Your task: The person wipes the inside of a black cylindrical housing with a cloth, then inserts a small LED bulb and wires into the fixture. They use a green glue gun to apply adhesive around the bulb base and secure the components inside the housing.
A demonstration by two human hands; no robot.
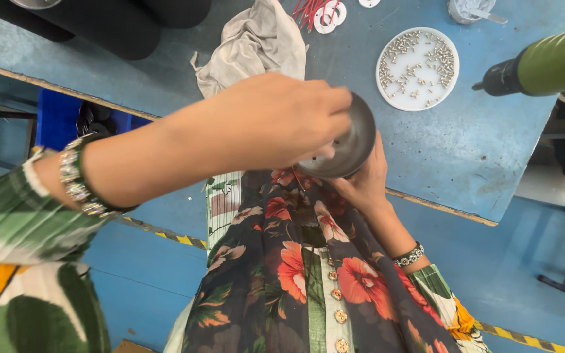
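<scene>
**Two hands on a round metal dish at the counter's near edge**

The left hand [276,121] covers much of the grey metal dish [348,147], so the part of the dish under it is hidden, and its moving fingertips are blurred. The right hand [364,183] is mostly behind the dish; only the palm and wrist show. The left fingers are curled around the dish rim and grip it from above. The right fingers hold the dish from below, but how far they close I cannot tell. The dish is held in the air just over the near edge of the blue counter [479,150]. A white plate of small screws [418,68] lies toward the far right corner, and a crumpled cloth [256,42] lies farther left, well apart from it. A green power tool [544,65] is cut off at the right edge of the view.
</scene>
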